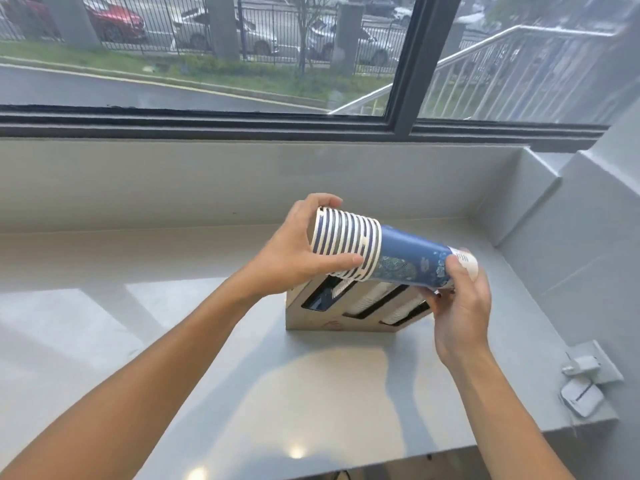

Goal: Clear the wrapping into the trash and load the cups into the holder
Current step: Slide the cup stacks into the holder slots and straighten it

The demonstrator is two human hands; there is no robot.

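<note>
I hold a nested stack of blue paper cups [398, 256] on its side in both hands, just above the cup holder. My left hand [294, 251] grips the rim end, where several white rims show. My right hand [460, 299] grips the narrow bottom end, which points right. The holder [311, 315] is a slanted silver box on the counter with three dark slots; white cups show in the middle and right slots, and a few cup rims sit at the mouth of the left slot. No wrapping is visible.
The grey counter [207, 341] runs along a window sill and ends at a wall corner on the right. A white wall outlet with a plugged charger [585, 365] and a small white device [581, 396] sit at the counter's right edge.
</note>
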